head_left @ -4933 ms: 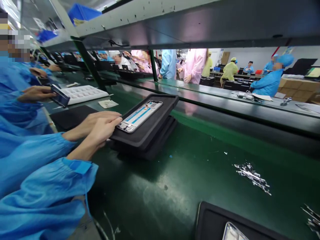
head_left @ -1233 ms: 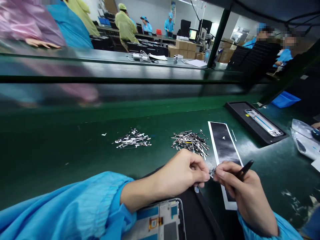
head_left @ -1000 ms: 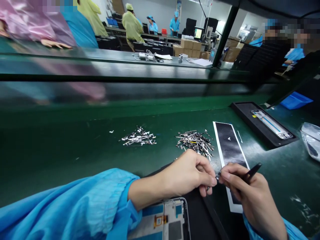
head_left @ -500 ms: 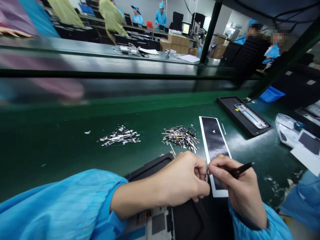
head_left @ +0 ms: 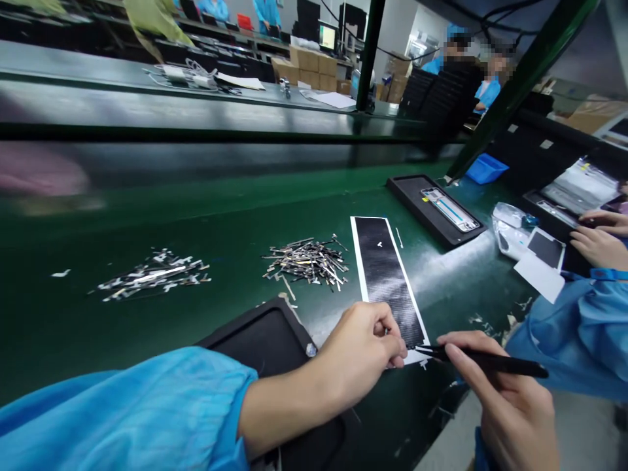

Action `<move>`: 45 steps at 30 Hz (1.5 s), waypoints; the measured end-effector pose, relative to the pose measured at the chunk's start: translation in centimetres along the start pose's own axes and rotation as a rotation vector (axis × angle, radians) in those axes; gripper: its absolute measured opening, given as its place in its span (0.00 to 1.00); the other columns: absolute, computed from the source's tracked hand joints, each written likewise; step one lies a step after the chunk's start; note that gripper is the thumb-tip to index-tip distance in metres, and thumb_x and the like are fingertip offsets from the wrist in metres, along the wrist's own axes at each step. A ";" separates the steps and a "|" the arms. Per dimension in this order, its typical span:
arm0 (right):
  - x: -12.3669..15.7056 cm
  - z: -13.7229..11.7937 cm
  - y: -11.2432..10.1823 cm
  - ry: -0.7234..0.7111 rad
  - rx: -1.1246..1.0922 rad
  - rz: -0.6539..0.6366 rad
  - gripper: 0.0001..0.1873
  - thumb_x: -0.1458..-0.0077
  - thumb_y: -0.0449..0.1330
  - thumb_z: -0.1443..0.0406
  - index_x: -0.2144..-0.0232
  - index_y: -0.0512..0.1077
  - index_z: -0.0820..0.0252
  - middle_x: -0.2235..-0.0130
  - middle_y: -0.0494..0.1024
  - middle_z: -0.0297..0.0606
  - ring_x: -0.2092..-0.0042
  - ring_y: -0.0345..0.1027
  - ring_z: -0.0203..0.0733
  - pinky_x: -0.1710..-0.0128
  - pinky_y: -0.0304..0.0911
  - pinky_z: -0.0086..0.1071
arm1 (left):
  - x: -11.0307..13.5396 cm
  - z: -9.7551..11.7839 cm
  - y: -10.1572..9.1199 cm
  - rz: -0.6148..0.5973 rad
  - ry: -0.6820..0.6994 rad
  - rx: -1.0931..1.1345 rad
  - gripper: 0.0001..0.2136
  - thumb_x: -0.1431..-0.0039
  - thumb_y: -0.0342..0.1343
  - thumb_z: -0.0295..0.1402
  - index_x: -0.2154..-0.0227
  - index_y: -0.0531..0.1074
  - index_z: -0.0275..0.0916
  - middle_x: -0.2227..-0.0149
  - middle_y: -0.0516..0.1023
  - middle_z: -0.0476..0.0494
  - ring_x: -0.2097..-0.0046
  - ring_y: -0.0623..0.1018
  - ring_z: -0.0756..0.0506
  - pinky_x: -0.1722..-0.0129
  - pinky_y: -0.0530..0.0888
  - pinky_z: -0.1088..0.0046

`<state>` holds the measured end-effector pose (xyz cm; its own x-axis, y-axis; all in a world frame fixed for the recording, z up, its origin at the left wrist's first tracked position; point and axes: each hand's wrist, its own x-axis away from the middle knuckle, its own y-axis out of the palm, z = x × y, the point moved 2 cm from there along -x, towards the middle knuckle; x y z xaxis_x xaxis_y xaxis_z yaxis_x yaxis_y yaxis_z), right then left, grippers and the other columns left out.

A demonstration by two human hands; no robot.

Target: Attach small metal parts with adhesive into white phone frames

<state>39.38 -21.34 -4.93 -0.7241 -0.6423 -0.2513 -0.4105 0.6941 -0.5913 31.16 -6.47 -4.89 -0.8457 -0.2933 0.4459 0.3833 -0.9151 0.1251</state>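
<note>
My left hand (head_left: 360,350) is closed in a pinch over the near end of a black sheet with a white border (head_left: 387,278). What its fingertips hold is too small and covered to name. My right hand (head_left: 510,392) grips black tweezers (head_left: 495,361), whose tips point left and almost meet my left fingertips. A tiny white piece (head_left: 424,364) shows below those tips. Left of the sheet lies a pile of thin dark flex cable strips (head_left: 307,261). Another, looser pile of strips (head_left: 154,273) lies farther left. My left forearm crosses a black tray (head_left: 265,333).
Behind the sheet sits a black foam tray (head_left: 412,196) holding a phone frame (head_left: 450,209). A blue bin (head_left: 485,169), a clear plastic bag (head_left: 510,229) and a white card (head_left: 540,278) are to the right. A co-worker's hands (head_left: 601,239) work at the right edge.
The view has swung right and a co-worker's hands have appeared there. My right hand has drawn away from my left, and its tweezers now point toward my left fingertips.
</note>
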 end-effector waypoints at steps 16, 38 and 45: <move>1.2 1.4 1.0 0.427 -0.092 0.223 0.13 0.60 0.62 0.53 0.78 0.73 0.55 0.73 0.75 0.30 0.71 0.66 0.34 0.72 0.60 0.20 | -1.2 -1.8 0.8 0.003 -0.059 0.098 0.06 0.49 0.50 0.22 0.79 0.62 0.34 0.72 0.75 0.42 0.68 0.76 0.46 0.63 0.71 0.67; 1.3 2.9 0.7 0.314 -0.078 0.260 0.10 0.58 0.62 0.56 0.79 0.74 0.56 0.75 0.75 0.31 0.72 0.67 0.35 0.73 0.61 0.20 | -1.0 -1.2 0.8 0.041 -0.139 0.109 0.09 0.47 0.49 0.19 0.80 0.60 0.34 0.74 0.75 0.44 0.67 0.76 0.47 0.64 0.71 0.70; 0.9 2.6 0.9 0.235 -0.003 0.195 0.10 0.56 0.61 0.57 0.78 0.74 0.56 0.74 0.75 0.30 0.72 0.68 0.33 0.72 0.61 0.18 | -0.9 -1.5 0.7 0.029 -0.102 0.127 0.09 0.47 0.50 0.20 0.80 0.61 0.34 0.73 0.75 0.43 0.68 0.76 0.47 0.64 0.71 0.70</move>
<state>39.77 -22.12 -7.68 -0.8977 -0.4044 -0.1751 -0.2528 0.7979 -0.5472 31.65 -7.24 -6.55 -0.7939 -0.2840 0.5376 0.4566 -0.8623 0.2189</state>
